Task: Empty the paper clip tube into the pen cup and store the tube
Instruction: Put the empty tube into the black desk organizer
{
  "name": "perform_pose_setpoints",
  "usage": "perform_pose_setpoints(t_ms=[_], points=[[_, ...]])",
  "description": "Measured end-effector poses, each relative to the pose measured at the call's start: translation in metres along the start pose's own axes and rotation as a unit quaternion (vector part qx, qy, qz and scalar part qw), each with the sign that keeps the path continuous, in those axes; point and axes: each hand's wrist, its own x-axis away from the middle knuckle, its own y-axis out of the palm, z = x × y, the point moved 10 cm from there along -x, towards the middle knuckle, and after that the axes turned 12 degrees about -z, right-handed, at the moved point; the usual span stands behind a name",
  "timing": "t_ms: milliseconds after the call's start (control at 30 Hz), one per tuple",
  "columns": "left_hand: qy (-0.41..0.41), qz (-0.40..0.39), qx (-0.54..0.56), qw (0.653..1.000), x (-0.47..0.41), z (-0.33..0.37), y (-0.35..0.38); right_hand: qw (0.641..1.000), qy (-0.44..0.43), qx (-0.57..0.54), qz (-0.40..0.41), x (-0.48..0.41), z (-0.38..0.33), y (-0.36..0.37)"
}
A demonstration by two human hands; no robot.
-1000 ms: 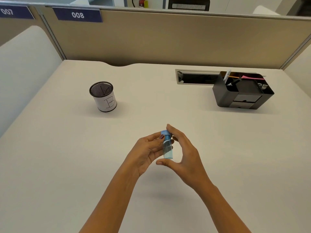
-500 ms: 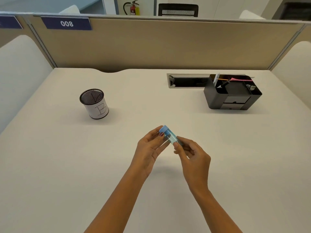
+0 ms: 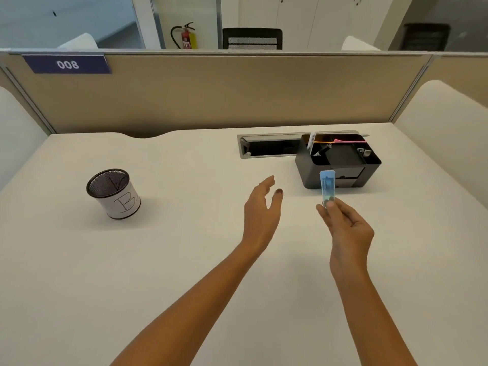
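Note:
My right hand [image 3: 348, 228] pinches the bottom of a small clear-blue paper clip tube [image 3: 327, 187] with a blue cap, held upright in the air just in front of the black desk organizer [image 3: 340, 170]. My left hand [image 3: 261, 207] hovers open over the desk, fingers spread, a short way left of the tube and holding nothing. The pen cup [image 3: 113, 192], a black mesh cylinder wrapped in white paper marked "B", stands far to the left on the desk.
The organizer holds pens and pink notes in its top compartments. A cable slot [image 3: 266, 146] is cut into the desk behind it. A tan partition [image 3: 211, 91] with a "008" sign closes the far edge; padded white dividers flank both sides.
My left hand has let go of the tube and opened. My right hand has carried the tube right and forward, toward the organizer. The camera has tilted up.

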Motion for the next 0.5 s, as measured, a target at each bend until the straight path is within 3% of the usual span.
perform_pose_setpoints(t_ms=[200, 500], points=[[0.06, -0.086, -0.225, 0.969, -0.068, 0.007, 0.067, 0.98, -0.083, 0.141, 0.112, -0.057, -0.031, -0.027], [0.148, -0.122, -0.396, 0.898, -0.129, 0.002, 0.126, 0.926, -0.185, 0.287, 0.16, -0.136, -0.059, -0.032]])
